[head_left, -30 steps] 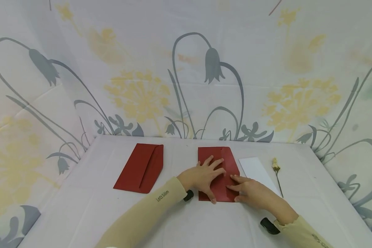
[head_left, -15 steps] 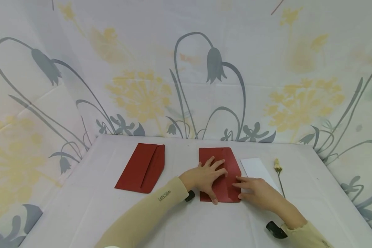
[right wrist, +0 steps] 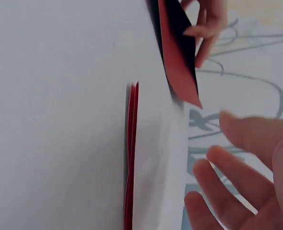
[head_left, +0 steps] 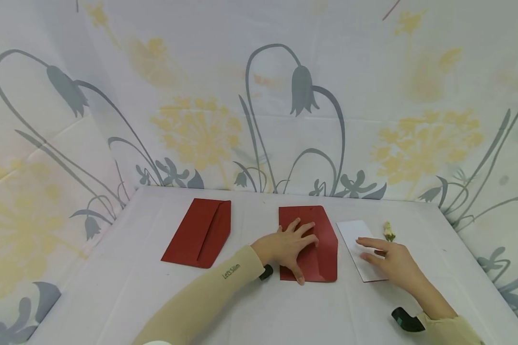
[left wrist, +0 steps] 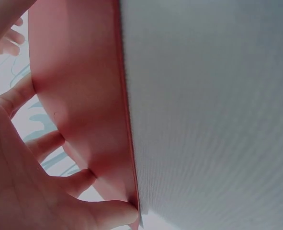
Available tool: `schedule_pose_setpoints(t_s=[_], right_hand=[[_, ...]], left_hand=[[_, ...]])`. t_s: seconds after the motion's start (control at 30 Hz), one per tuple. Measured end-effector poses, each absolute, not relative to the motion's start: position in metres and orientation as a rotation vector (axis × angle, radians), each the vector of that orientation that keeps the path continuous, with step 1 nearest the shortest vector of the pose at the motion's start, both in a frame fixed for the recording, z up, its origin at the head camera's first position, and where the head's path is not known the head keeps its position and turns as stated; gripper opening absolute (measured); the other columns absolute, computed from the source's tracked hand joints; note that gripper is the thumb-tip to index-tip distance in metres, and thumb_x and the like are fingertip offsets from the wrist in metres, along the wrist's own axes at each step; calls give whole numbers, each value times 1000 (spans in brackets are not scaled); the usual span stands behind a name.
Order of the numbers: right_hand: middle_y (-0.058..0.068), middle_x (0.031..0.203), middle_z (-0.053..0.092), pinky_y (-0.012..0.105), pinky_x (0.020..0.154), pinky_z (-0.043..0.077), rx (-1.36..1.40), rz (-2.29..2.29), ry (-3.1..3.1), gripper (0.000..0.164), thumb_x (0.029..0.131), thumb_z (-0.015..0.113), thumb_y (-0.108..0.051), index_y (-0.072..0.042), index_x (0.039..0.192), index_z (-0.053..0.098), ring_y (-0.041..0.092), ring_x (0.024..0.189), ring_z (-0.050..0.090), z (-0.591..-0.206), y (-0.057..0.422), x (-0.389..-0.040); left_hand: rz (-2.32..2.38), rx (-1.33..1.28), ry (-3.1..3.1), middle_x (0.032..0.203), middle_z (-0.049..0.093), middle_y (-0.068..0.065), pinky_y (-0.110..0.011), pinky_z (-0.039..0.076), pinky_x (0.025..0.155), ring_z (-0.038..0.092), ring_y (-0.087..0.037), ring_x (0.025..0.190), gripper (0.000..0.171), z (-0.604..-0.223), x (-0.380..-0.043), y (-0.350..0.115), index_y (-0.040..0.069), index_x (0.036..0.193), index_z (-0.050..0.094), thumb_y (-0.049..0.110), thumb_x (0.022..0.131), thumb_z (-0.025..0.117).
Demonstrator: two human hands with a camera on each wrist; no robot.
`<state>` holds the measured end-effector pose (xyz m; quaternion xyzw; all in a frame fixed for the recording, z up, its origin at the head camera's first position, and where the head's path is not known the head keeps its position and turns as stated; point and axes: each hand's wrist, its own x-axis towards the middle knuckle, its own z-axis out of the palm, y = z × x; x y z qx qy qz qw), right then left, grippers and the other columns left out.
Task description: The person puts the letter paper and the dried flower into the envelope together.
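My left hand (head_left: pixel 291 247) rests with spread fingers on a red envelope (head_left: pixel 329 239), whose flap lies open to the right. In the left wrist view, the fingertips of that hand (left wrist: pixel 40 191) press on the red paper (left wrist: pixel 84 72). My right hand (head_left: pixel 396 265) hovers over a white card (head_left: pixel 348 233), its fingers slightly bent and holding nothing. Seen edge-on in the right wrist view, the card (right wrist: pixel 130 163) shows red layers and stands apart from the fingers of the right hand (right wrist: pixel 251 177).
A second red envelope (head_left: pixel 190 232) lies to the left. Right of the card, a small dried yellow flower (head_left: pixel 388 231) lies with its stem hidden behind the right hand. A patterned cloth (head_left: pixel 198 134) hangs behind the white-covered table (head_left: pixel 241 311).
My right hand has left the envelope's flap and moved right, over the white card. The left hand stays on the envelope.
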<state>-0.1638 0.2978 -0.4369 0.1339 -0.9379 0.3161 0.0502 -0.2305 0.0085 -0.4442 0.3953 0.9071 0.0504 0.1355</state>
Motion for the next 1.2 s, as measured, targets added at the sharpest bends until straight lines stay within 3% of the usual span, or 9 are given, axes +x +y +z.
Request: schedule_pose_setpoints(t_s=[0.17, 0.33, 0.6, 1.2], right_hand=[[23, 114, 69, 50, 79, 56, 219, 923, -2821, 32, 87, 76, -8, -2, 118, 71, 40, 95, 70, -442, 311, -165], [28, 110, 67, 55, 78, 53, 109, 890, -2844, 36, 85, 78, -10, 2, 117, 69, 42, 93, 68, -445, 318, -170], [28, 107, 67, 56, 78, 49, 29, 831, -2977, 49, 77, 86, -19, 3, 116, 68, 42, 98, 62, -449, 316, -179], [26, 103, 60, 53, 76, 48, 47, 779, -3085, 44, 74, 85, -7, 5, 112, 67, 40, 93, 58, -443, 309, -192]], left_hand=[[156, 1142, 2622, 165, 6, 4, -66, 30, 107, 6, -36, 150, 93, -445, -231, 9, 35, 138, 40, 65, 62, 86], [167, 1132, 2615, 165, 6, 4, -66, 29, 108, 6, -36, 151, 93, -444, -231, 9, 35, 138, 41, 64, 62, 86], [171, 1128, 2604, 166, 6, 3, -66, 29, 108, 6, -36, 150, 92, -444, -231, 9, 35, 138, 41, 64, 63, 86], [136, 1110, 2595, 165, 7, 5, -64, 30, 109, 6, -35, 151, 90, -444, -232, 11, 37, 136, 42, 63, 63, 86]])
